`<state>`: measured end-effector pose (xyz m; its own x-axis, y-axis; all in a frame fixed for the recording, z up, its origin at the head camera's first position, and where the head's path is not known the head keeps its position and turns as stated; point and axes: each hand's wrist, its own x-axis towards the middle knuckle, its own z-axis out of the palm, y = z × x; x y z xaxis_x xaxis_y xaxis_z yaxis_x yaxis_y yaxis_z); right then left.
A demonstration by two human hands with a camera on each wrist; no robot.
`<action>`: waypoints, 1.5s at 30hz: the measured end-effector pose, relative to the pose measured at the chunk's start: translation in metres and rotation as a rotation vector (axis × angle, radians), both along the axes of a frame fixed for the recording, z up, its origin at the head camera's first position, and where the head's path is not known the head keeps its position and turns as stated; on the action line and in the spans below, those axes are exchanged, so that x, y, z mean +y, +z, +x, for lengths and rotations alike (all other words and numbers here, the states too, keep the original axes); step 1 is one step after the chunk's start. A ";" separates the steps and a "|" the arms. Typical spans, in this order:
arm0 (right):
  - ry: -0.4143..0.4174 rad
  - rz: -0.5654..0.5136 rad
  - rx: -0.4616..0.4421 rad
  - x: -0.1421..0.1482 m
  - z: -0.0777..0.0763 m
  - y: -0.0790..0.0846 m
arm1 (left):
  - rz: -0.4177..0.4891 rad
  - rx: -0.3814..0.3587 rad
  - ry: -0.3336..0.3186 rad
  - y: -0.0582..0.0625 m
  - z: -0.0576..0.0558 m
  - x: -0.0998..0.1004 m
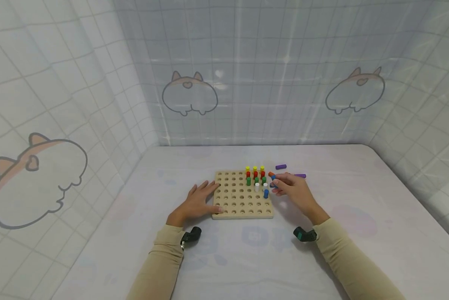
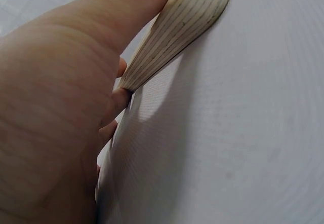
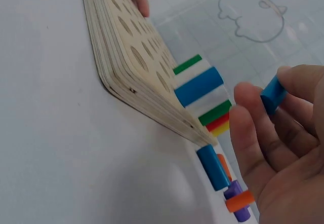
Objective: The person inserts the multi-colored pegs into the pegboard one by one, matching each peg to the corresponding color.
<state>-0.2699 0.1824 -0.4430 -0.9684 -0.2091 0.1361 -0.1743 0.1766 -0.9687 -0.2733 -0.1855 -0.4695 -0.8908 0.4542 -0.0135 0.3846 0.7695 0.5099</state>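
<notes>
A wooden pegboard [image 1: 243, 216] with rows of round holes lies flat between the hands. My left hand [image 1: 199, 201] rests on its left edge with fingers spread; the left wrist view shows thumb and fingers at the board's layered side. My right hand [image 1: 293, 191] pinches a blue peg [image 3: 274, 94] between thumb and fingers, just off the board's right edge. Upright in the board stand yellow pegs [image 1: 255, 168], red pegs [image 1: 255, 175], green pegs [image 1: 248, 181], two white pegs [image 1: 257, 187] and one blue peg [image 1: 266, 193].
Loose pegs lie beyond the board's right edge: a blue one [image 3: 212, 167], orange ones [image 3: 240, 201] and purple ones [image 1: 281, 166]. A pale cloth [image 1: 247, 266] covers the table. Tile-patterned curtains [image 1: 254, 125] with cartoon drawings enclose the back and sides.
</notes>
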 end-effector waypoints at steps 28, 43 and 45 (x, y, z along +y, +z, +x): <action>-0.123 0.269 0.207 -0.031 0.004 0.002 | 0.001 0.010 -0.008 -0.001 0.000 -0.002; 0.003 0.297 0.179 -0.041 0.006 0.011 | -0.001 0.019 -0.014 -0.003 -0.002 -0.003; 0.008 0.302 0.182 -0.042 0.006 0.010 | -0.001 0.022 -0.015 -0.003 -0.003 -0.003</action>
<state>-0.2643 0.1406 -0.4333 -0.9319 -0.2740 0.2375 -0.3422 0.4480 -0.8260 -0.2760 -0.1883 -0.4728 -0.8839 0.4676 0.0053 0.4072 0.7640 0.5005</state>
